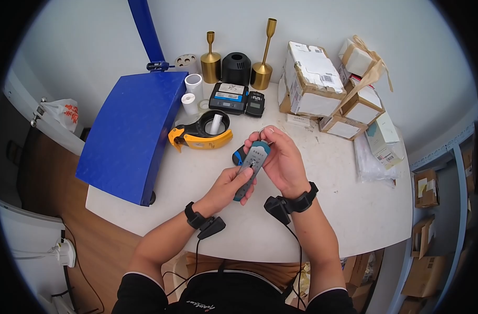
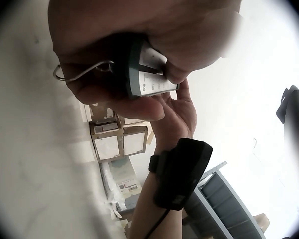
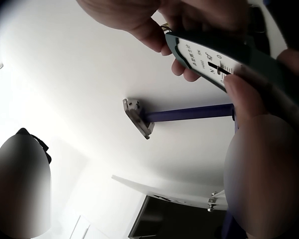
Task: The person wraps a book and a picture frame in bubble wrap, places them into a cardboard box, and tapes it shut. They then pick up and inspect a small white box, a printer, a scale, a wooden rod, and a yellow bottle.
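Observation:
A grey-green spring scale [image 1: 255, 155] is held over the table in front of the body, tilted, its top end away from me. My left hand [image 1: 224, 189] grips its body, the thumb lying on the printed face. At the top end my right hand [image 1: 285, 161] pinches the small metal ring [image 1: 260, 134] between thumb and fingertips. In the right wrist view the white dial face [image 3: 209, 62] shows a scale marked N with a pointer near 0. A bent wire hook [image 2: 82, 72] hangs out of the lower end in the left wrist view.
A blue-and-black object [image 1: 239, 156] lies partly hidden behind the spring scale. Left stands a blue platform [image 1: 129, 131], beside an orange tape dispenser [image 1: 207, 140]. Digital scales [image 1: 229, 98], paper rolls [image 1: 194, 86] and brass candle holders [image 1: 211, 65] sit behind; cardboard boxes [image 1: 315, 78] stand right.

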### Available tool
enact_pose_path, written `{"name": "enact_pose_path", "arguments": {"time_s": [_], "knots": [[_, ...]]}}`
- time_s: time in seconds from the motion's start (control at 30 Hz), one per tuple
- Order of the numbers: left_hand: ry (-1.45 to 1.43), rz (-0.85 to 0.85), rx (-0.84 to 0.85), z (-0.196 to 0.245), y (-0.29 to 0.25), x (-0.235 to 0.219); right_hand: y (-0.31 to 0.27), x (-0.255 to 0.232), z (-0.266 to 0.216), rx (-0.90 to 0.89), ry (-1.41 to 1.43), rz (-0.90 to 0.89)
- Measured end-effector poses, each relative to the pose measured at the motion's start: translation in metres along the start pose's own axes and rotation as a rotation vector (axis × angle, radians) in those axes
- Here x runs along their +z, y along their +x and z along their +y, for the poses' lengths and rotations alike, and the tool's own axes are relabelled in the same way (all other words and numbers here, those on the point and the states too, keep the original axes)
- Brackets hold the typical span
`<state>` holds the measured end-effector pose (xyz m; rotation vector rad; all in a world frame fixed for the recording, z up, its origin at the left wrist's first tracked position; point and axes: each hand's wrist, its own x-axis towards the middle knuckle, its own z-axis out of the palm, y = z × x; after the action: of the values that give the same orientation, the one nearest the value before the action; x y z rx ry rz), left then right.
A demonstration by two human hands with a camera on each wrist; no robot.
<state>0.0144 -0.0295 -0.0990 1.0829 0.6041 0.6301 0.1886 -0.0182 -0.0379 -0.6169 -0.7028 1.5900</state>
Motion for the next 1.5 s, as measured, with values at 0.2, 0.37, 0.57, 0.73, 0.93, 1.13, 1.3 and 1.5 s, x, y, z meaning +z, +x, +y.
{"name": "enact_pose_path", "arguments": {"time_s": [0.2, 0.37, 0.57, 0.73, 0.93, 1.13, 1.3, 1.5], "knots": [[-0.045, -0.071, 0.02, 0.002, -0.002, 0.003, 0.002, -0.004, -0.008, 0.011, 0.003, 0.02], [0.035, -0.23, -0.029, 0.006, -0.003, 0.004, 0.003, -0.011, -0.018, -0.032, 0.005, 0.053], [0.06, -0.262, 0.01, 0.005, -0.002, 0.008, 0.001, -0.01, -0.023, -0.183, 0.035, 0.132], [0.023, -0.296, 0.003, 0.005, -0.003, 0.007, -0.001, -0.001, -0.015, -0.251, -0.058, -0.003], [0.055, -0.295, 0.006, 0.005, -0.005, 0.006, 0.0, -0.001, 0.0, -0.163, -0.03, -0.103], [-0.012, -0.328, -0.017, 0.014, -0.01, 0.008, -0.002, 0.004, -0.001, -0.256, 0.051, 0.002], [0.094, -0.445, 0.009, 0.011, -0.007, 0.0, -0.003, 0.005, -0.006, -0.35, 0.019, 0.052], [0.059, -0.407, -0.044, 0.018, -0.01, 0.006, -0.002, -0.003, -0.02, -0.449, 0.072, 0.014]]}}
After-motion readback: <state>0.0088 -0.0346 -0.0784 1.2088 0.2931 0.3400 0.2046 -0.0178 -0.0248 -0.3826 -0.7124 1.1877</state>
